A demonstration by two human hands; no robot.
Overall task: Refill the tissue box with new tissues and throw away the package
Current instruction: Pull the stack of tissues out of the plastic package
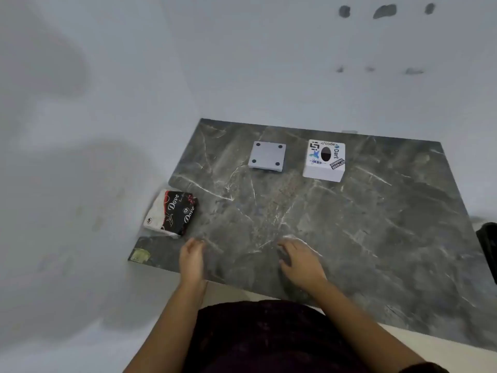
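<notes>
Head view: both hands, left (191, 261) and right (301, 261), were held empty and slack over the table (376, 238) edge; pack (172, 212) lay at its left edge, box (324, 160) and base (267, 156) set apart at the back, likely ready for refilling.

hands (250, 261) motion-blurred, dark object (488, 249) cropped right
</notes>
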